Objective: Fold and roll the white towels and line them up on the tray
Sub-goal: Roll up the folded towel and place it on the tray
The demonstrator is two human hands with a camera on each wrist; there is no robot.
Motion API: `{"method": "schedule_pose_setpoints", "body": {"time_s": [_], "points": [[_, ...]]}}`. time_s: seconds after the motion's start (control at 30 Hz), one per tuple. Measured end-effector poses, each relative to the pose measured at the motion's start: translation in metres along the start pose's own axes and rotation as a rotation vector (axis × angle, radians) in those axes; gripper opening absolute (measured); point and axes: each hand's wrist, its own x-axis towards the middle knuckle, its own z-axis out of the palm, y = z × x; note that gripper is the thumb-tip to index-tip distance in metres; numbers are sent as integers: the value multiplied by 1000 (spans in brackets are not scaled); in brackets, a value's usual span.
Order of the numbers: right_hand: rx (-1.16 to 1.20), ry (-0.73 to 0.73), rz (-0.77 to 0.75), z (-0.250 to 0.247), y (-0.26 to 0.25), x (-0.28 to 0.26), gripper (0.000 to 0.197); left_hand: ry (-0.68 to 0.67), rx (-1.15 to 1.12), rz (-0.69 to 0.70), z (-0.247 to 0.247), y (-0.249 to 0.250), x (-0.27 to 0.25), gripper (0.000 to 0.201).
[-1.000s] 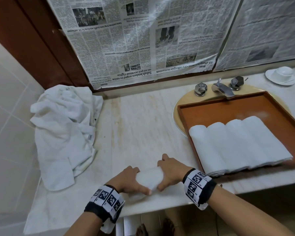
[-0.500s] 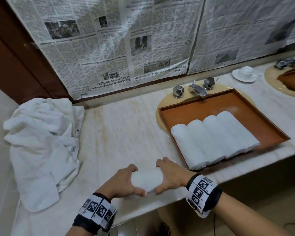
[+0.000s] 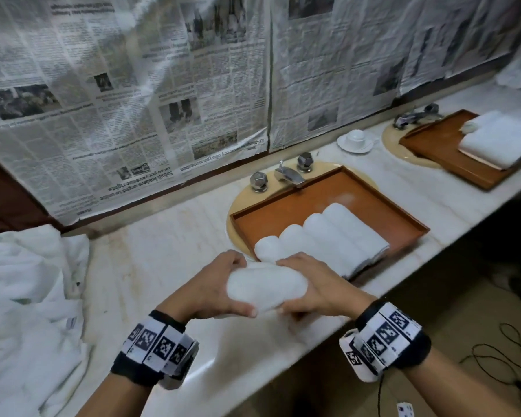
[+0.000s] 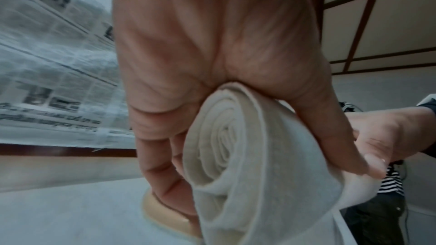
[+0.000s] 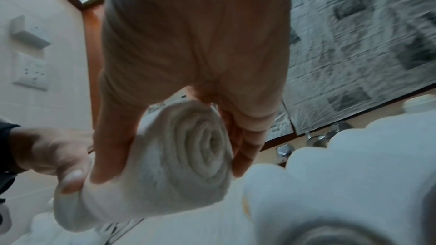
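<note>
Roll (image 3: 266,288) gripped at both ends, left hand (image 3: 211,288) and right hand (image 3: 310,285) fingers curled around it; keep squeeze even, set beside 4 rolls (image 3: 322,239) on tray (image 3: 403,219), center frame.

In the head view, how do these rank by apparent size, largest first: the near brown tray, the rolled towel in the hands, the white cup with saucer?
1. Near brown tray
2. Rolled towel, enlarged by nearness to the camera
3. Cup with saucer, shrunk by distance

The left hand (image 3: 214,288) and right hand (image 3: 310,288) face each other, thumbs nearest the body. Each curls fingers and thumb around one end of the rolled towel (image 3: 265,288) between them.
</note>
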Motion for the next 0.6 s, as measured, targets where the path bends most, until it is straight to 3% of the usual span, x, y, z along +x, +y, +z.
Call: {"method": "schedule_pose_setpoints", "body": {"time_s": [0.17,0.33,0.6], "points": [[23,156,71,-47,45,-13,87,-14,104,171,1,49,67,69],[64,285,139,-99,107,-14,87,-53,242,259,9,101,158,67],[99,422,189,-164,190,-3,80,-111,233,305,29,159,284,95]]}}
